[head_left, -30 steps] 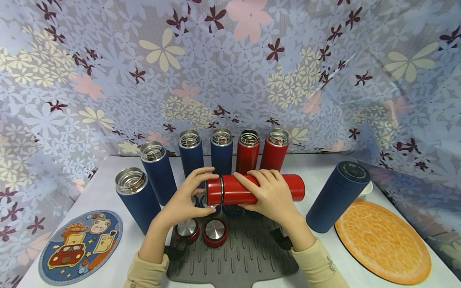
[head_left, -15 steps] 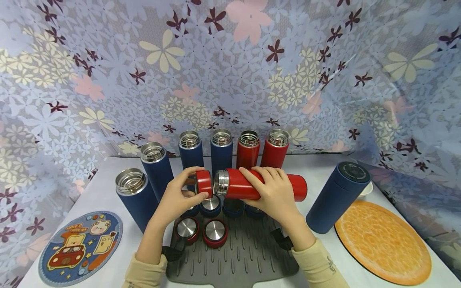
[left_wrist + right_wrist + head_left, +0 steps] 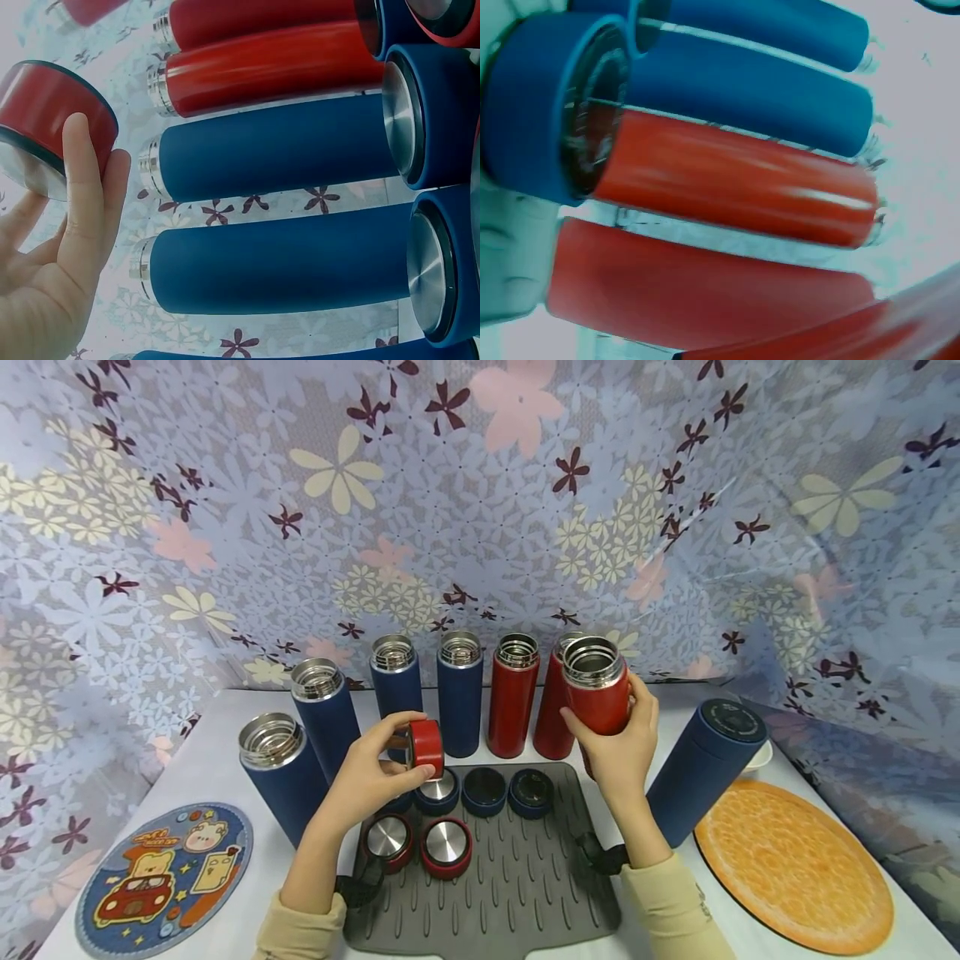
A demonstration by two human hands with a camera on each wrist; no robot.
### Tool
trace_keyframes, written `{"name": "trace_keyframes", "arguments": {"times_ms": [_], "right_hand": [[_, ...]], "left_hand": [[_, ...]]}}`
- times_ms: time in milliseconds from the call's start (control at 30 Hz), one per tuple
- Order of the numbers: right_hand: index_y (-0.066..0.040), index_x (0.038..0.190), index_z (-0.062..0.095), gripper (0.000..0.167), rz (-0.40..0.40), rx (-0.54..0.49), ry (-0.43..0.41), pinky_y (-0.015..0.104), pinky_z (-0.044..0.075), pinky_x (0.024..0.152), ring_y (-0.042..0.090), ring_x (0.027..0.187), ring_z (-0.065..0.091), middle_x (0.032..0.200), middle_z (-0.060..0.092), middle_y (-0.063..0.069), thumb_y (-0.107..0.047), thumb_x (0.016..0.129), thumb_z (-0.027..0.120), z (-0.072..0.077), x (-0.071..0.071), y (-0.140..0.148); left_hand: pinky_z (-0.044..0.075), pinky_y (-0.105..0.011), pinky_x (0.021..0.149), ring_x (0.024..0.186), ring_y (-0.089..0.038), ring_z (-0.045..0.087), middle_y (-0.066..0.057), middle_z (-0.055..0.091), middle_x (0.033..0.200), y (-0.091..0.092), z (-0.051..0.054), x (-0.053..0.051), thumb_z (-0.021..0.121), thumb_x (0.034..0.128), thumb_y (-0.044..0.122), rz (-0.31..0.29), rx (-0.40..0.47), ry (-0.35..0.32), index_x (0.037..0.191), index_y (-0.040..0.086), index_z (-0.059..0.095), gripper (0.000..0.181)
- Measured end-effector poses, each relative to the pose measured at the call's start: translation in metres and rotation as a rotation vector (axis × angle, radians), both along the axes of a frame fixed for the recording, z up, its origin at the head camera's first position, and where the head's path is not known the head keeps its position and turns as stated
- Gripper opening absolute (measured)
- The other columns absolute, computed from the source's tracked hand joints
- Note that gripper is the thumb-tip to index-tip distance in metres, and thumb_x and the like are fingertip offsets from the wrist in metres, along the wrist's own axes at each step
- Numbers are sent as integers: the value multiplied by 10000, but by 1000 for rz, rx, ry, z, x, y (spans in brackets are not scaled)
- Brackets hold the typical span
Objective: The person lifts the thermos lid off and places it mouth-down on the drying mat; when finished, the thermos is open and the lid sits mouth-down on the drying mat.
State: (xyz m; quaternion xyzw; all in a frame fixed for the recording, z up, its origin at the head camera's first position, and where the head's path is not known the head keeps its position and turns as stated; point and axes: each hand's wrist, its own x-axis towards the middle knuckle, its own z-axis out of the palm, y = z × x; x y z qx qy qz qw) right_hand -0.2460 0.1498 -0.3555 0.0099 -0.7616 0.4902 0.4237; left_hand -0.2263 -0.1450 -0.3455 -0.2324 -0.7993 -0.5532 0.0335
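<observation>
My left hand (image 3: 371, 777) pinches a red flask lid (image 3: 426, 748) on its side, above the drying mat; in the left wrist view the lid (image 3: 56, 105) sits between thumb and fingers. My right hand (image 3: 626, 747) grips an uncapped red vacuum flask (image 3: 600, 700), nearly upright, its steel mouth showing. Behind it stands another red flask (image 3: 553, 714), partly covered, beside a glossy red one (image 3: 513, 710). Several blue lids, one a dark-topped lid (image 3: 531, 793), lie on the mat above two red lids (image 3: 387, 839). In the right wrist view the held flask (image 3: 870, 330) is blurred.
Uncapped blue flasks stand at the back, such as one blue flask (image 3: 461, 702), and at the left, such as another blue flask (image 3: 281, 777). A capped blue flask (image 3: 705, 768) stands right, near an orange-slice mat (image 3: 795, 868). A cartoon mat (image 3: 165, 877) lies left on the white table.
The lid came off the red flask, which lay sideways between the hands. My right hand has moved right and tipped the flask up; my left hand keeps the lid at mid-table.
</observation>
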Motion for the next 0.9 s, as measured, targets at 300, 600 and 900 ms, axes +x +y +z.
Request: {"name": "trace_keyframes", "arguments": {"times_ms": [300, 600, 900], "right_hand": [[-175, 1364, 362, 753, -21, -414, -25, 383, 421, 920, 128, 1144, 421, 1276, 430, 19, -177, 738, 779, -17, -16, 16], [-168, 1366, 329, 775, -64, -545, -86, 398, 378, 978, 152, 1187, 393, 1298, 387, 61, -80, 732, 767, -29, -25, 23], [-142, 1376, 286, 791, -85, -577, -142, 396, 327, 1031, 179, 1233, 366, 1350, 351, 81, -58, 741, 750, -33, -28, 26]], "left_hand": [[545, -265, 678, 826, -216, 636, -153, 551, 1113, 3, -1, 1, 735, 778, 114, -47, 8, 4, 1302, 128, 477, 584], [539, -247, 674, 963, -271, 593, -144, 518, 1180, 7, -4, 2, 737, 783, 154, -68, -34, -10, 1310, 129, 473, 590], [524, -244, 649, 891, -226, 570, -78, 527, 1146, 19, -7, 3, 744, 774, 197, -124, -137, 27, 1318, 157, 484, 605]]}}
